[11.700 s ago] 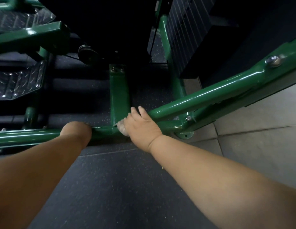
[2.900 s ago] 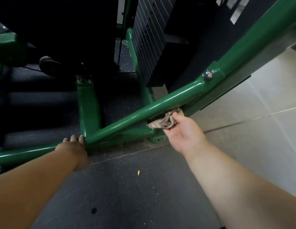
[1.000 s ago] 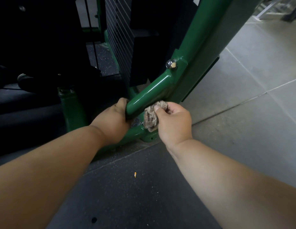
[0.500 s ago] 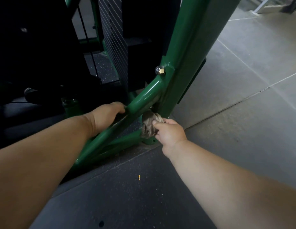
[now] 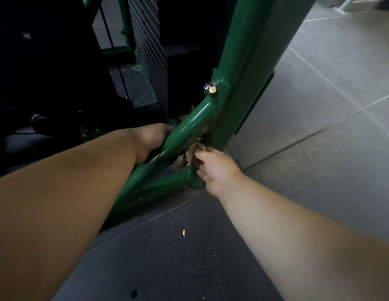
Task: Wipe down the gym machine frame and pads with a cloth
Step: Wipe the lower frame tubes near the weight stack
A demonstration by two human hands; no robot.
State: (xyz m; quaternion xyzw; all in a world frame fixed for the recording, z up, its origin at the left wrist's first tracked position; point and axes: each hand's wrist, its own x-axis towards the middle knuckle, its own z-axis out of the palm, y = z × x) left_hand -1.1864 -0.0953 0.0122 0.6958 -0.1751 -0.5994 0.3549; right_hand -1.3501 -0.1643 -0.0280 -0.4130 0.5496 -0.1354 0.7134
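The crumpled cloth (image 5: 185, 157) is pinched by the right hand (image 5: 213, 168) and pressed under the slanted green tube (image 5: 189, 127), tucked deeper into the joint than half a second ago. At ten o'clock, the tube is apparently gripped by the left hand (image 5: 152, 137), fingers hidden.

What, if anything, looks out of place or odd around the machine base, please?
A small orange scrap lies loose on the dark rubber floor in front of the green frame; a dark spot sits nearer the camera. What either is cannot be told.
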